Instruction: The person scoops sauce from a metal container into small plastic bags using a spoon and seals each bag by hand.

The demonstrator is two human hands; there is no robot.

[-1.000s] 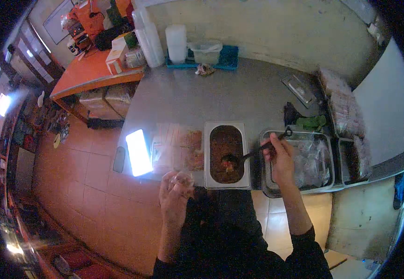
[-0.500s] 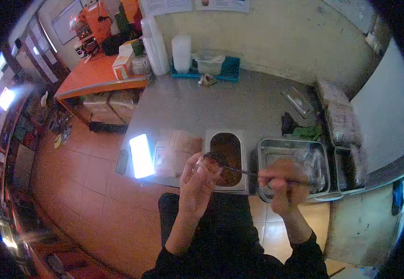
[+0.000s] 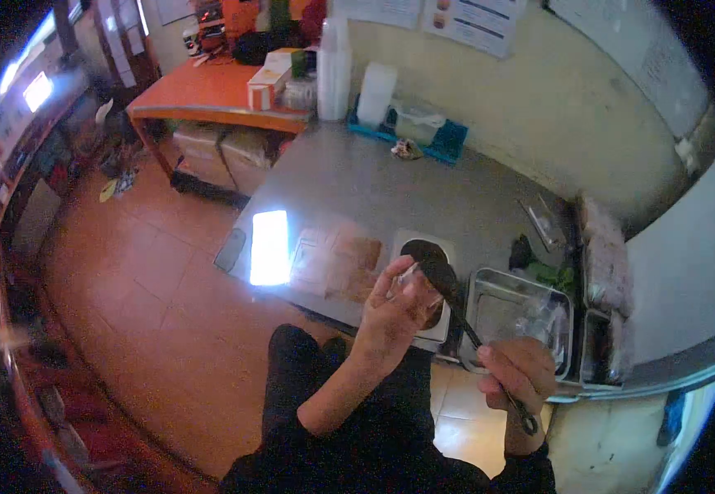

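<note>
My right hand [image 3: 518, 375] is closed round the handle of a dark long-handled spoon [image 3: 466, 323], whose ring end sticks out below my fingers. Its dark bowl end reaches up to my left hand [image 3: 394, 321], at the mouth of a small clear plastic bag [image 3: 423, 290]. My left fingers pinch that bag; its contents are hard to make out. Just behind both lies a steel-rimmed pan [image 3: 446, 244] of brown filling, partly covered by my hand and the spoon. To its left, flat clear packs [image 3: 337, 259] rest on the counter.
A brightly lit screen [image 3: 269, 249] lies near the counter's left edge, beside a dark phone-like object [image 3: 231, 245]. On the right stand a steel tray [image 3: 479, 292] with clear plastic in it and a green cloth-like item [image 3: 557, 277]. White tubs [image 3: 376, 95] stand at the back wall.
The view has shifted and tilted. The spoon has swung from nearly level to a steep slant, with my right hand lower. Its bowl stays at the clear bag in my left hand.
</note>
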